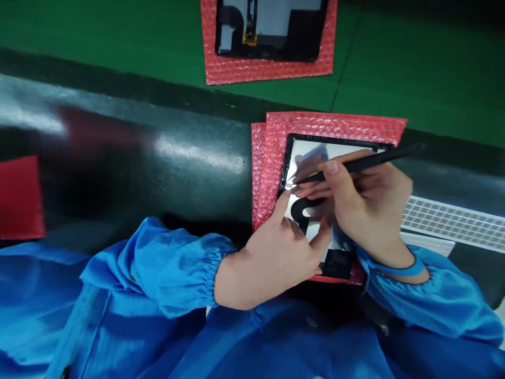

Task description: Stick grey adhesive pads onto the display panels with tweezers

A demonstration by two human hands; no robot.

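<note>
Black tweezers (pixel 369 162) are gripped in my right hand (pixel 369 210), closed around them in a pen-like hold. Their tips point left, at the left edge of a tablet screen panel (pixel 303 149) with a black frame and a silvery back. My left hand (pixel 276 258) rests over the lower left of the panel, its index finger stretched to the frame edge beside the tweezer tips and its thumb apart. Beneath the panel lies red bubble wrap (pixel 272 163). My hands hide much of the panel's middle and right side.
Farther back, a second screen panel (pixel 272 47) lies on red bubble wrap (pixel 236 73) on a green surface (pixel 118 47). A white gridded sheet (pixel 457 221) is to the right of my right wrist. Red material (pixel 19 197) sits at the far left of the dark bench (pixel 197 179).
</note>
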